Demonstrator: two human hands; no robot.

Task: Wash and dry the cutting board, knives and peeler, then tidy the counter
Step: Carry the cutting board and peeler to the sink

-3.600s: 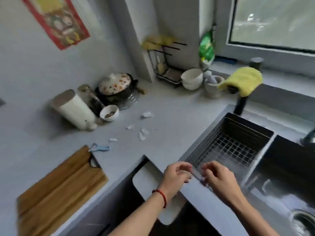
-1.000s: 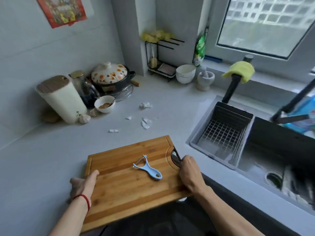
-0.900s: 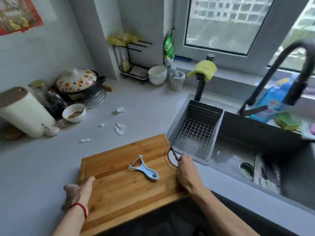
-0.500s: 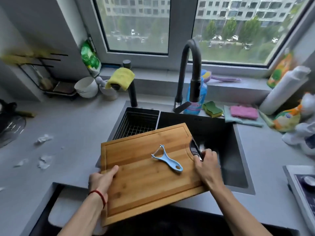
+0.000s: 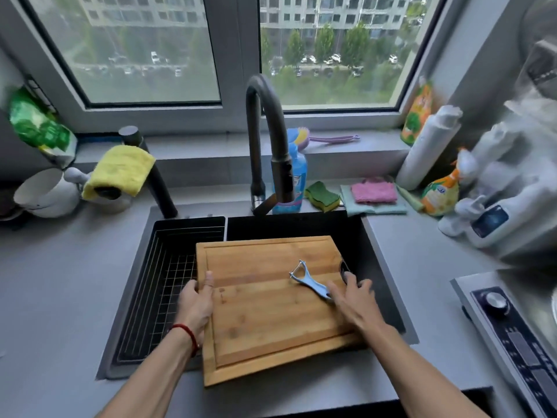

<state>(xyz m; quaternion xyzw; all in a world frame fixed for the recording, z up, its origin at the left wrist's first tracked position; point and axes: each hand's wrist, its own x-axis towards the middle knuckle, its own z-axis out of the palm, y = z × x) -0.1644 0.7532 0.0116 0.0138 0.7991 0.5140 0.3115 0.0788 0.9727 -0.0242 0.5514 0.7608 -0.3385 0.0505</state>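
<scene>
While the left hand [image 5: 197, 300] grips the stiff, heavy cutting board [image 5: 271, 303] edge, the right hand [image 5: 351, 300] lies open-fingered over the loose peeler [image 5: 309, 282]

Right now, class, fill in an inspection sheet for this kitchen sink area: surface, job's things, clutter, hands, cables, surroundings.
Surface: grey counter around a dark sink.
Job's things: cutting board over the sink; blue peeler lying on it; knives nothing seen.
Clutter: sponge, pink cloth, yellow cloth, bottles.
Hands: left hand holds the board's left edge; right hand at its right side, by the peeler.
Cables: nothing seen.
Surroundings: faucet, window, stove.
</scene>
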